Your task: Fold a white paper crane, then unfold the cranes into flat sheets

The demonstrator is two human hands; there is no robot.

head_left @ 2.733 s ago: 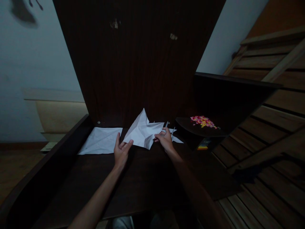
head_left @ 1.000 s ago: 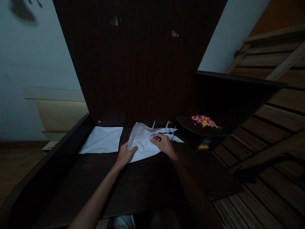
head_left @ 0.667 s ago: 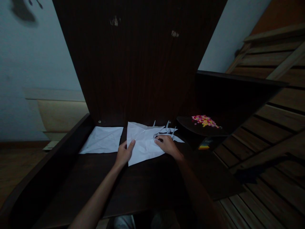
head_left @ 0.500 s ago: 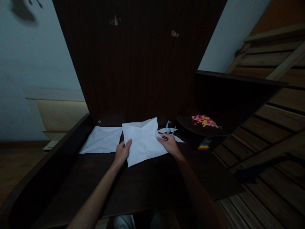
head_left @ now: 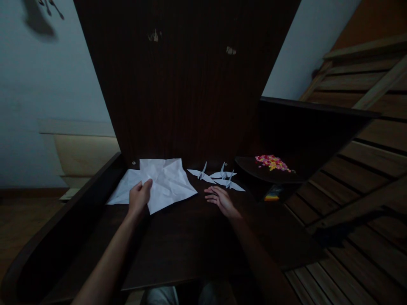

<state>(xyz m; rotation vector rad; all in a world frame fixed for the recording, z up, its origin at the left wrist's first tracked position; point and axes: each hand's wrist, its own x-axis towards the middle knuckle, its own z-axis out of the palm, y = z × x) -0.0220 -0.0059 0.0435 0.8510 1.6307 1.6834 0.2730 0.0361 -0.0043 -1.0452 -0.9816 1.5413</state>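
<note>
My left hand (head_left: 140,198) pinches the left edge of a creased white sheet of paper (head_left: 168,184), thumb on top. The sheet is held over the left part of the dark desk and partly covers another white paper sheet (head_left: 122,190) lying there. My right hand (head_left: 221,201) holds nothing; its fingers are apart, just right of the sheet's corner. Beyond the right hand stand three folded white paper cranes, a left crane (head_left: 202,174), a back crane (head_left: 223,174) and a front crane (head_left: 229,184).
Small pink, red and yellow pieces (head_left: 273,162) lie heaped on a raised corner shelf (head_left: 251,167). Under it is a small item with a yellow stripe (head_left: 272,194). A raised board (head_left: 68,245) edges the desk (head_left: 178,250) on the left, and a tall dark panel (head_left: 190,106) rises behind.
My right hand has let go of the sheet and opened. My left hand has carried the sheet leftward over the other paper, uncovering the cranes.
</note>
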